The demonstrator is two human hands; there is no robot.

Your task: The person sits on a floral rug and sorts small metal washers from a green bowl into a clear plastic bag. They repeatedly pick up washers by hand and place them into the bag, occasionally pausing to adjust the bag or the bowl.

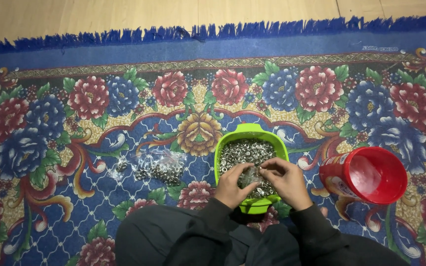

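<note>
In the head view, a green bowl (250, 132) heaped with small metal washers (247, 150) sits on a floral rug (50, 123), just in front of the seated person's knees. Both hands meet over the bowl's near edge. The left hand (232, 186) and right hand (286, 181) pinch a small clear bag (251, 175) between them, fingers closed on it, directly above the washers. To the left lie filled clear packets (161, 167). To the right, a red container (366, 175) lies tipped on its side.
</note>
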